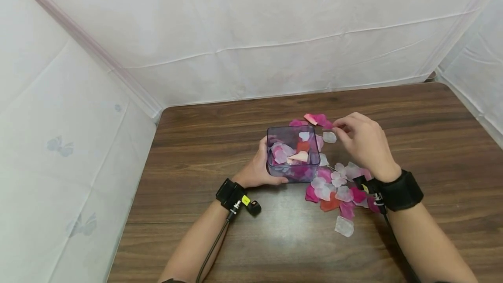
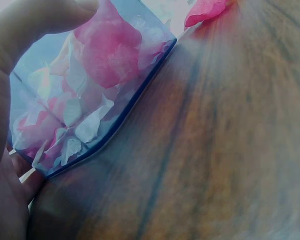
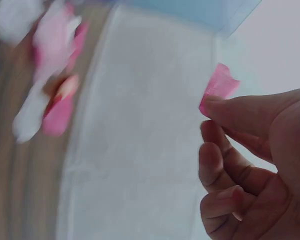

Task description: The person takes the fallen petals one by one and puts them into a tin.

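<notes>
My left hand (image 1: 259, 169) grips a see-through, purple-tinted square box (image 1: 280, 133) from its left side, with the thumb along the near wall. Inside lie pink, white, red and cream artificial petals (image 2: 110, 55), also seen through the wall in the left wrist view. To the right of the box, my right hand (image 1: 365, 141) pinches a bright pink petal (image 3: 220, 84) between thumb and fingertips. In the right wrist view the other fingers curl below it. Several pink petals (image 1: 320, 119) show just behind the box, close to the right fingertips.
Loose petals in pink, white and red (image 1: 343, 193) spread over the wooden table (image 1: 196, 143), right of the box and under the right wrist. One white petal (image 1: 344, 226) lies nearest the front. White sheeting (image 1: 251, 34) hangs behind the table and along both sides.
</notes>
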Motion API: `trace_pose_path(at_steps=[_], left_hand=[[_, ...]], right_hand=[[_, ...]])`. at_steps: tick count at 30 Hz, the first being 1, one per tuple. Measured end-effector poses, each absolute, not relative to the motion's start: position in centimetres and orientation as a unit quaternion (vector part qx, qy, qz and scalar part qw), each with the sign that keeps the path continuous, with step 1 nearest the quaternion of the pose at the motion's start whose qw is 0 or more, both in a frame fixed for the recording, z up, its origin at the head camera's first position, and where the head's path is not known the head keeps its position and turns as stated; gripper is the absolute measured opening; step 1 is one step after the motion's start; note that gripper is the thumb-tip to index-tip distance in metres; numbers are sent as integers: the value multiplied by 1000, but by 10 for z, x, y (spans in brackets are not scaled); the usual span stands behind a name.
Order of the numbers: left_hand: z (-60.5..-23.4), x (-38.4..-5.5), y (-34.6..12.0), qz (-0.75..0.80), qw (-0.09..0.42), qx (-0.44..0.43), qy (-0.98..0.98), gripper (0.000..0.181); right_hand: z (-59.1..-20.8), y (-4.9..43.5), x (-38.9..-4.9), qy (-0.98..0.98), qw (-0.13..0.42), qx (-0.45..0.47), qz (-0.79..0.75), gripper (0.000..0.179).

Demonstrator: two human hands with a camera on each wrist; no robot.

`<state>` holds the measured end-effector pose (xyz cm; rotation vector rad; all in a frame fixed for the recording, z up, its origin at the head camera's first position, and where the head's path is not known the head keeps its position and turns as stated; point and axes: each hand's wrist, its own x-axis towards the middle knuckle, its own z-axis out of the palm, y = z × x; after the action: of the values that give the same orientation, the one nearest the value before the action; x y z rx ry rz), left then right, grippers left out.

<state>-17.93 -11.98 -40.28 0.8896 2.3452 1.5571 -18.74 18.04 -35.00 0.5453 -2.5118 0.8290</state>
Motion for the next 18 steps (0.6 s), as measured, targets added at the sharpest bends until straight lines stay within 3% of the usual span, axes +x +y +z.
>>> trace_pose_path(at_steps=[10, 18], left_hand=[[-406, -181, -119, 532, 86, 313, 782, 114], [-405, -182, -118, 531, 86, 323, 779, 114]], right_hand=[[-346, 132, -160, -872, 247, 299, 299, 16], [-351, 120, -156, -866, 246, 315, 300, 14]])
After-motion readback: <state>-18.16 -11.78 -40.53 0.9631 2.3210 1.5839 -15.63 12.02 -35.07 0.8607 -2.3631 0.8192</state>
